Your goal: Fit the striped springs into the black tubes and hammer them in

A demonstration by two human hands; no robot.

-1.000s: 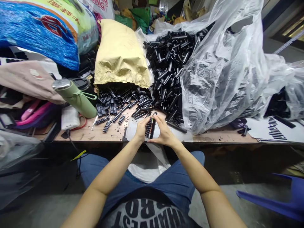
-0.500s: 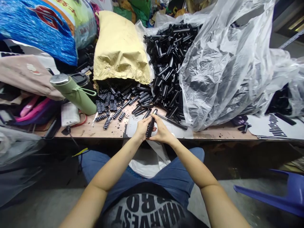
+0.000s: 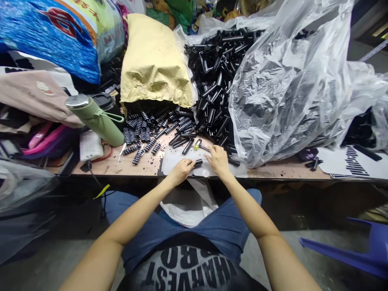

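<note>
Blue denim (image 3: 242, 216) is seen nearest the bench, worn below a dark shirt (image 3: 188, 268) printed with pale lettering, and a white bag (image 3: 183, 210) is spread between the 2 knees. To the right, part of a blue plastic chair (image 3: 351, 250) is shown. At the front edge of the wooden bench (image 3: 133, 170), a pale mat (image 3: 171, 161) is laid, and over it the 2 hands are held apart. By the left hand (image 3: 182, 168), 1 short black tube (image 3: 198, 163) is clamped between thumb and fingers, its free end pointed toward the right hand (image 3: 218, 160). The right hand is laid over the handle of a hammer (image 3: 197, 144), with the fingers curved downward; whether they are closed around the handle cannot be told. The hammer's head, tipped in yellow-green, is left uncovered beyond the fingers, and the dark end of the handle is exposed on the other side. Just beyond the mat's left part, loose black tubes (image 3: 188, 146) are scattered, and farther left, ribbed black-and-white pieces (image 3: 145, 133) are spilled before the mouth of a yellow sack (image 3: 156, 60). Near those pieces, a green flask (image 3: 100, 123) is stood at a tilt beside a white box (image 3: 91, 146). Farther back, a large heap of black tubes (image 3: 214, 81) is piled between the sack and a clear plastic bag (image 3: 285, 89). At the far left, a shiny blue sack (image 3: 36, 36) is stacked.
</note>
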